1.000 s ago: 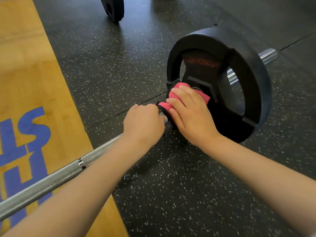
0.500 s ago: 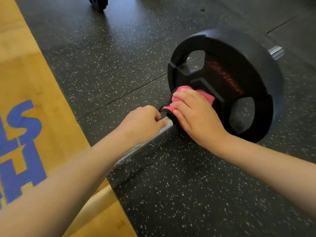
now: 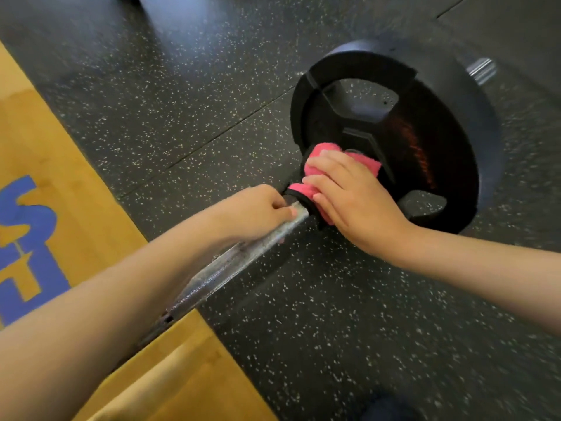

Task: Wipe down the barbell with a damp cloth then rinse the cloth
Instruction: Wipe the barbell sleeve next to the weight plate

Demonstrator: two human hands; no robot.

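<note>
The right hand's (image 3: 361, 205) fingers (image 3: 331, 167) curl over the pink cloth (image 3: 368, 168), holding it wrapped round the barbell (image 3: 230, 262) right where the bar meets the black weight plate (image 3: 455, 95). Just beside it, the left hand (image 3: 255, 211) grips the bare bar in a closed fist. The bar lies over the speckled black floor (image 3: 182, 117), running towards a yellow wooden platform (image 3: 76, 214) with blue letters
</note>
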